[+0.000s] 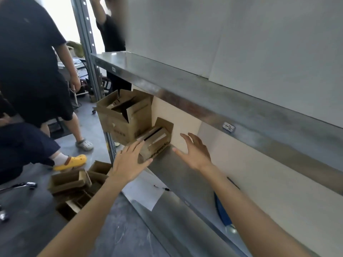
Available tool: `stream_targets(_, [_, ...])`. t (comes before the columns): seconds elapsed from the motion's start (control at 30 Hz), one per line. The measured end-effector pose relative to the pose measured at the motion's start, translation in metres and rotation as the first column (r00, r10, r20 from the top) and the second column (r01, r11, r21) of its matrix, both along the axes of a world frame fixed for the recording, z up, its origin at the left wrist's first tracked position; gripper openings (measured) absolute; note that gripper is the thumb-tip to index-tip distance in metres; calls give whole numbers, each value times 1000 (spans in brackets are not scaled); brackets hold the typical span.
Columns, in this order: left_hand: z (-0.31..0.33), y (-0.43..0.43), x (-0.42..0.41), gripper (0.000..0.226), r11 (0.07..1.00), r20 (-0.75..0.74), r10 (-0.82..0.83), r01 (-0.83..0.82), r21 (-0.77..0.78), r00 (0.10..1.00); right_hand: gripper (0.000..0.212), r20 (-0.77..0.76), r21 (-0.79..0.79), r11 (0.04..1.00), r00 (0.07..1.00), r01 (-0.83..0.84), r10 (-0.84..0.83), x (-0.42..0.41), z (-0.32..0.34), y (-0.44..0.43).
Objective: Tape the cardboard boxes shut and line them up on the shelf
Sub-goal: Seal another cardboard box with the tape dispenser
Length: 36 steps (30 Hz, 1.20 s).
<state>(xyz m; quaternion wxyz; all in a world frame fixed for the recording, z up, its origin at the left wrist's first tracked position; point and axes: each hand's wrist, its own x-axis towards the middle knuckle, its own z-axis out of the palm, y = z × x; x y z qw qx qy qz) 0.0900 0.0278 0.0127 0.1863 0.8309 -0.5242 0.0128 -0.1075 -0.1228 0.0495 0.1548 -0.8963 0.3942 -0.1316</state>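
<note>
Left hand: stretched forward, fingers straight and relaxed, laid flat against the near left side of the small cardboard box; gripping nothing.
Right hand: raised just right of the same box, fingers spread and released, holding nothing; contact with the box not clear.
Small cardboard box: lying on the lower metal shelf near its left end, close against the large cardboard box; dark slit along the top between the flaps, one flap standing up at the far end, printed lettering on the near side.
Large cardboard box: on the same shelf at the far left, beside the upright post; top flaps open and folded loosely inward.
Also on the lower shelf: white sheet of paper overhanging the front edge, black pen at its right edge, blue object further right, partly hidden behind the right forearm.
Upper shelf: metal, running across above both hands.
Floor: heap of small open cardboard boxes beneath the left forearm.
Bystanders: two people in dark clothes standing at left; a third seated, wearing a yellow clog.
</note>
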Motion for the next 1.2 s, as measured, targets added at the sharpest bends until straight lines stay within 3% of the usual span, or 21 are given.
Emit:
stream_targets(0.33, [-36,-33,74,78,996,-139,-2,15,87,990,68,-57,78,992,993,-99,104,85,-31,-34])
stream_targets(0.53, [-55,-41,104,66,992,-252,-108,121,36,962,69,-74,130,992,997,-8,18,117,-53,-44])
stream_targets(0.7, [-66,-43,128,57,971,-216,-230,237,8,949,71,-116,165,981,990,103,-84,135,-61,-42])
stream_targets(0.97, [-76,-47,157,66,896,-236,-439,440,-51,867,73,-181,156,973,973,169,-140,121,-74,-33])
stream_targets(1.1, [-80,-61,158,73,855,-241,-511,517,-40,825,93,-295,110,978,945,179,-140,101,-84,-34])
stream_targets(1.2, [-80,-71,153,76,825,-252,-555,564,-43,793,96,-303,95,979,942,183,-147,81,-90,-34])
